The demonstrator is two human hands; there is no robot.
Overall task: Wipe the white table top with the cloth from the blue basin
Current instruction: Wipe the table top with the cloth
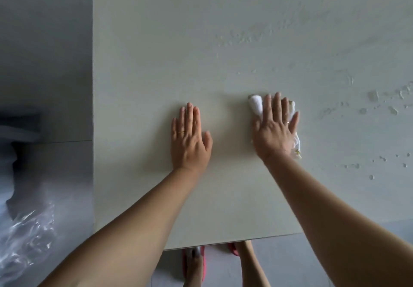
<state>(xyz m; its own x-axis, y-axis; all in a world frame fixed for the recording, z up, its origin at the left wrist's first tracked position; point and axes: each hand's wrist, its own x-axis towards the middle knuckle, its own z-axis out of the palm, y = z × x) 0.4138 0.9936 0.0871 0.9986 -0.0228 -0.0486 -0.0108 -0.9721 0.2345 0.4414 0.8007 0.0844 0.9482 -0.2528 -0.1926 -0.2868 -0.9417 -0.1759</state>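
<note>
The white table top (156,51) fills most of the view. My right hand (273,130) lies flat with straight fingers on a white cloth (256,105), pressing it against the table right of centre. Parts of the cloth stick out beyond my fingertips and by my wrist. My left hand (190,139) rests flat on the bare table, fingers straight, about a hand's width to the left of the cloth. The blue basin is not in view.
Water drops and wet streaks (375,98) cover the table's right side. The table's left edge (93,107) borders grey floor, with crinkled clear plastic (26,237) at lower left. My feet in red slippers (194,264) stand below the near edge.
</note>
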